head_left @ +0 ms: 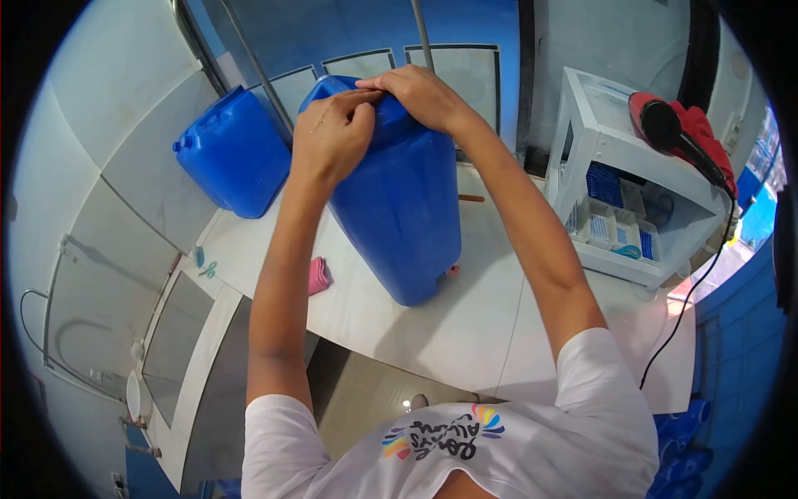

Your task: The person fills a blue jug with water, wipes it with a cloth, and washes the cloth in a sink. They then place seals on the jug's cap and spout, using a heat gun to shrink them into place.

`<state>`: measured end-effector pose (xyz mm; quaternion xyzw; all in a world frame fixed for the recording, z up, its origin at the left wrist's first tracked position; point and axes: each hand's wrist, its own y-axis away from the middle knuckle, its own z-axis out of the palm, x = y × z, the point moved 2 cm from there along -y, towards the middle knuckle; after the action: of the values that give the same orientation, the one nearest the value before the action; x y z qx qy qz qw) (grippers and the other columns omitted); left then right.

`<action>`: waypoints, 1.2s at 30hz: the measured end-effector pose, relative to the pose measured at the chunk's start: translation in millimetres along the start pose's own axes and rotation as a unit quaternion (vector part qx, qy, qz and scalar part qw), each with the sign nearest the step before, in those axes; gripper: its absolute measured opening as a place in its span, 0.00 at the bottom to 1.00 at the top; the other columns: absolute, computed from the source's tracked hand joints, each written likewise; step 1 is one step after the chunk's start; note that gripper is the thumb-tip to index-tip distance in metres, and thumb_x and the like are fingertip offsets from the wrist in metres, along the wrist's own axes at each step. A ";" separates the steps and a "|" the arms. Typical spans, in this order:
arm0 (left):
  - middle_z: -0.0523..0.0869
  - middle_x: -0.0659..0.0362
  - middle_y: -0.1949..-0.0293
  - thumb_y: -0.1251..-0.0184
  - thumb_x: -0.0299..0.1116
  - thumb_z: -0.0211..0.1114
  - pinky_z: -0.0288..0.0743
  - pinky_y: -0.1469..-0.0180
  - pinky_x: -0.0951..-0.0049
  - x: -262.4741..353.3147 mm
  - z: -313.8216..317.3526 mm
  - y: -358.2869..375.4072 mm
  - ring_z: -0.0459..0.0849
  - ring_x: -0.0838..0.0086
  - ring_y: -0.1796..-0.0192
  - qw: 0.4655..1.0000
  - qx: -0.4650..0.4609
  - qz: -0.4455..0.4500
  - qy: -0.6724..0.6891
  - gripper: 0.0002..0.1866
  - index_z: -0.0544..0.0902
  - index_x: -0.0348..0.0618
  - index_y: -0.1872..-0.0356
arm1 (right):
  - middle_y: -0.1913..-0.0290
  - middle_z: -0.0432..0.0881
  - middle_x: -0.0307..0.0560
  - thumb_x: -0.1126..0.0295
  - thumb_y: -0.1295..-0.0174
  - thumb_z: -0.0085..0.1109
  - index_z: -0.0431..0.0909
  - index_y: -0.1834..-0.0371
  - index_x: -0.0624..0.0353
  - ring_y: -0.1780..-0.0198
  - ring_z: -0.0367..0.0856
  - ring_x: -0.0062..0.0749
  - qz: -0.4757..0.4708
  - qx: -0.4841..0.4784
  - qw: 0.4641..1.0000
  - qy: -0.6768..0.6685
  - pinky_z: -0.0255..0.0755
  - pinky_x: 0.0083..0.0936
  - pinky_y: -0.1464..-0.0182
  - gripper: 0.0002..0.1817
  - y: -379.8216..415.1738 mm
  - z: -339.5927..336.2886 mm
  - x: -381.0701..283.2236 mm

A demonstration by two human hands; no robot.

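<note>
Both hands (pixel 378 112) grip smooth, blocky blue plastic jerrycan (pixel 403 216).

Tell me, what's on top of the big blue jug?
Both hands: the left hand and right hand press on top of the jug. Whatever sits beneath them is covered.

A second blue jerrycan (pixel 235 154) stands to my left on the white counter (pixel 465 333), with a pink cloth (pixel 317 275) near it. To my right, a red hair dryer (pixel 677 133) rests atop a white shelf unit (pixel 594 125).
</note>
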<state>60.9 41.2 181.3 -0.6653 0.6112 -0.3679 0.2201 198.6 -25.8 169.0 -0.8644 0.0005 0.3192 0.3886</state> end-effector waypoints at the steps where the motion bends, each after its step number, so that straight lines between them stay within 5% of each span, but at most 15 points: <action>1: 0.84 0.47 0.63 0.43 0.37 0.47 0.74 0.52 0.63 1.6 1.6 1.1 0.83 0.52 0.60 0.998 0.017 -0.056 -0.021 0.19 0.85 0.39 0.61 | 0.50 0.81 0.53 0.61 0.37 0.35 0.79 0.50 0.63 0.46 0.77 0.35 0.001 -0.013 1.000 -0.006 0.62 0.24 0.39 0.24 -2.0 -2.1 -0.1; 6: 0.84 0.45 0.66 0.43 0.37 0.46 0.74 0.52 0.62 32.2 -5.3 -3.6 0.82 0.51 0.61 0.981 -0.033 -0.155 -0.109 0.20 0.85 0.40 0.63 | 0.48 0.79 0.54 0.60 0.39 0.37 0.81 0.52 0.57 0.47 0.77 0.45 0.003 -0.049 0.996 -0.079 0.65 0.31 0.42 0.23 -13.3 -2.2 12.4; 8: 0.83 0.43 0.63 0.42 0.37 0.45 0.73 0.49 0.62 26.3 -5.4 2.4 0.81 0.50 0.59 0.968 -0.083 -0.194 -0.135 0.20 0.85 0.40 0.61 | 0.48 0.80 0.51 0.62 0.39 0.35 0.78 0.48 0.62 0.47 0.76 0.33 -0.014 -0.111 0.990 -0.084 0.60 0.24 0.38 0.25 -13.4 -0.8 11.9; 11: 0.83 0.44 0.57 0.42 0.37 0.45 0.71 0.47 0.64 -2.3 3.5 11.0 0.81 0.53 0.54 0.999 0.044 -0.026 -0.018 0.21 0.83 0.38 0.58 | 0.50 0.81 0.54 0.60 0.37 0.36 0.78 0.48 0.62 0.48 0.77 0.40 -0.070 -0.058 0.996 0.004 0.63 0.27 0.39 0.25 -7.3 3.4 14.5; 16: 0.74 0.49 0.40 0.41 0.37 0.44 0.61 0.35 0.65 -92.5 13.4 -21.4 0.72 0.52 0.39 0.960 -0.098 0.184 0.188 0.23 0.81 0.38 0.51 | 0.61 0.83 0.55 0.58 0.36 0.40 0.79 0.57 0.64 0.60 0.81 0.52 0.038 0.114 0.935 0.334 0.73 0.43 0.53 0.22 30.6 31.6 -52.0; 18: 0.67 0.47 0.35 0.35 0.43 0.42 0.53 0.32 0.62 -99.3 3.6 -10.6 0.64 0.50 0.33 0.976 -0.077 0.151 0.134 0.26 0.75 0.36 0.43 | 0.63 0.83 0.56 0.53 0.33 0.39 0.77 0.54 0.63 0.59 0.81 0.53 0.085 0.165 0.902 0.389 0.73 0.46 0.53 0.24 45.1 26.8 -87.4; 20: 0.65 0.41 0.35 0.30 0.50 0.37 0.46 0.30 0.60 -96.5 -7.7 10.6 0.52 0.52 0.28 0.970 0.087 -0.148 0.174 0.32 0.63 0.32 0.35 | 0.60 0.81 0.59 0.52 0.31 0.34 0.76 0.51 0.60 0.51 0.77 0.52 0.048 0.145 0.930 0.335 0.70 0.40 0.48 0.25 27.5 -5.7 -60.0; 23: 0.53 0.42 0.31 0.30 0.55 0.36 0.39 0.30 0.51 -62.8 10.0 28.0 0.44 0.53 0.26 0.964 0.008 -0.185 0.189 0.37 0.53 0.33 0.32 | 0.64 0.81 0.63 0.42 0.34 0.33 0.77 0.50 0.62 0.53 0.78 0.46 0.131 0.120 0.983 -0.046 0.65 0.29 0.44 0.34 9.4 -3.3 -16.1; 26: 0.45 0.45 0.28 0.32 0.61 0.33 0.33 0.32 0.40 -122.2 26.5 14.4 0.39 0.43 0.27 0.971 -0.074 -0.158 0.165 0.38 0.49 0.44 0.29 | 0.65 0.81 0.58 0.43 0.34 0.34 0.80 0.57 0.66 0.54 0.79 0.38 0.233 0.176 0.938 0.186 0.66 0.28 0.48 0.35 55.3 13.8 -93.2; 29: 0.47 0.44 0.28 0.31 0.60 0.33 0.35 0.33 0.39 -144.2 23.5 -1.7 0.39 0.41 0.28 0.952 -0.109 -0.265 0.105 0.37 0.49 0.44 0.29 | 0.69 0.80 0.58 0.44 0.34 0.32 0.81 0.65 0.64 0.57 0.79 0.44 0.165 0.218 0.947 0.167 0.68 0.31 0.52 0.34 47.3 -5.7 -87.6; 30: 0.47 0.43 0.28 0.32 0.59 0.35 0.36 0.33 0.38 -132.4 24.7 -4.5 0.40 0.41 0.28 0.986 -0.093 -0.125 0.063 0.38 0.47 0.42 0.29 | 0.71 0.79 0.60 0.45 0.34 0.32 0.80 0.67 0.64 0.58 0.79 0.49 0.114 0.276 0.942 0.156 0.68 0.34 0.53 0.33 29.3 -15.9 -62.6; 31: 0.48 0.42 0.29 0.32 0.59 0.37 0.37 0.33 0.37 -114.7 26.6 -4.6 0.41 0.41 0.28 0.997 -0.072 0.015 0.023 0.40 0.46 0.40 0.29 | 0.73 0.79 0.59 0.46 0.34 0.34 0.80 0.68 0.65 0.61 0.79 0.48 -0.130 0.272 0.933 0.196 0.68 0.34 0.55 0.32 -4.0 -13.6 -5.0; 32: 0.48 0.39 0.30 0.33 0.56 0.42 0.38 0.33 0.37 -56.5 15.1 18.8 0.42 0.41 0.28 0.961 -0.036 -0.192 0.194 0.40 0.45 0.38 0.29 | 0.73 0.79 0.59 0.46 0.34 0.34 0.80 0.68 0.65 0.61 0.79 0.48 -0.126 0.269 0.934 0.199 0.68 0.34 0.55 0.32 3.9 -7.1 -20.2; 34: 0.47 0.38 0.30 0.34 0.55 0.45 0.37 0.34 0.36 -81.8 13.9 13.9 0.43 0.41 0.28 0.980 0.028 -0.157 0.123 0.40 0.49 0.38 0.30 | 0.73 0.79 0.55 0.51 0.33 0.38 0.79 0.67 0.66 0.61 0.79 0.42 0.194 0.153 0.929 0.275 0.68 0.33 0.54 0.28 33.3 19.0 -74.5; 36: 0.50 0.38 0.31 0.34 0.55 0.46 0.37 0.33 0.38 -170.5 52.4 -20.0 0.44 0.43 0.28 0.988 -0.060 -0.121 0.070 0.38 0.52 0.38 0.31 | 0.72 0.81 0.55 0.61 0.35 0.44 0.77 0.70 0.68 0.66 0.80 0.47 0.179 0.255 0.923 0.226 0.72 0.34 0.60 0.19 76.6 39.3 -102.5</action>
<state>116.8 202.3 125.5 -0.7189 0.5610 -0.4004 0.0902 76.2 -78.1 154.7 -0.7709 0.3244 0.1683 0.5217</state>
